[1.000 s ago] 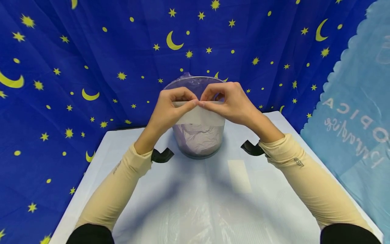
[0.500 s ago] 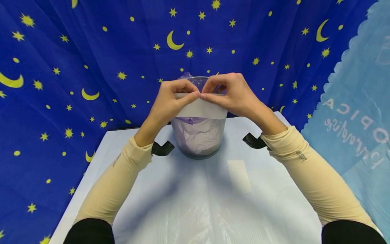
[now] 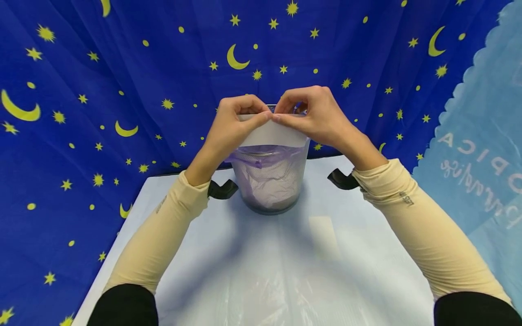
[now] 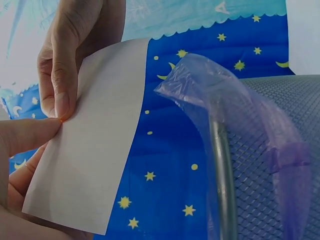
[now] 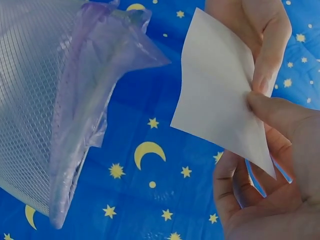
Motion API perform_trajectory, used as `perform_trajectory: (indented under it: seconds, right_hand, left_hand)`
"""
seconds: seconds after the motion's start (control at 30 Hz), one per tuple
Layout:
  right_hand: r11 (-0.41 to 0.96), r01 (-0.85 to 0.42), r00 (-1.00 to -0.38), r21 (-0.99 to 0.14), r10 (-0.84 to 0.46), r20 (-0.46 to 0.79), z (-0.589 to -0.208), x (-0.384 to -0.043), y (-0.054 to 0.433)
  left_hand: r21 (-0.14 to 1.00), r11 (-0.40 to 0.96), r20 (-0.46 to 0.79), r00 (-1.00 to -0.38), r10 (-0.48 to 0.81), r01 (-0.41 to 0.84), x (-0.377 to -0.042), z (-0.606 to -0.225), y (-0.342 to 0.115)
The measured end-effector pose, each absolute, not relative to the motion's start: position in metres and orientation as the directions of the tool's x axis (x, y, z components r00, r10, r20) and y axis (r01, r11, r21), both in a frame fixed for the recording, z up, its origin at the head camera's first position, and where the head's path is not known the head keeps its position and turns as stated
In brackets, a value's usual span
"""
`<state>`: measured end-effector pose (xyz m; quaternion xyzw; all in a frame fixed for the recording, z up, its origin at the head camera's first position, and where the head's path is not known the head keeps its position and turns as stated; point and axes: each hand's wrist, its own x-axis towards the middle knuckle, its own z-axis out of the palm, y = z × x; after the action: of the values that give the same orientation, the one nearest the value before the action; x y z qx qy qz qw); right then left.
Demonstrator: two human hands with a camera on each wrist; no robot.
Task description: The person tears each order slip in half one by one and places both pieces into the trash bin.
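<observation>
My left hand and right hand meet at the middle of a white paper strip's long upper edge. Each pinches it between thumb and fingers, thumbs toward me, their tips side by side. In the left wrist view the paper is one whole, slightly curved rectangle. The right wrist view shows the two thumbs close together at the paper's edge. Behind and below the strip stands a mesh wastebasket, lined with a thin purple plastic bag folded over the rim; the strip hides part of that rim.
Another pale paper strip lies flat on the white-covered table, front right of the basket. A blue star-and-moon curtain hangs close behind; a light blue cloth hangs at the right. Black brackets stick out from both wrists.
Both hands have risen with the paper strip, uncovering more of the basket's front and purple bag rim. The grip on the strip's upper edge stays the same. The head view has shifted slightly.
</observation>
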<state>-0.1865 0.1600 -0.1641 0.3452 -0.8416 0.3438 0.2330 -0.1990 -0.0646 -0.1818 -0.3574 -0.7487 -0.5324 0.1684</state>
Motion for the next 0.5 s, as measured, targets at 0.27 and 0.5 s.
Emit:
perform_trajectory:
  seconds: [0.27, 0.5]
  right_hand:
    - [0.552, -0.724, -0.666, -0.414, -0.403, 0.628, -0.16, -0.194, 0.161]
    - [0.555, -0.723, -0.662, -0.41, -0.39, 0.64, -0.159, -0.198, 0.159]
  left_hand:
    - [0.685, 0.176, 0.63, -0.697, 0.343, 0.707, -0.208, -0.178, -0.062]
    - [0.701, 0.166, 0.628, -0.711, 0.318, 0.694, -0.21, -0.177, -0.061]
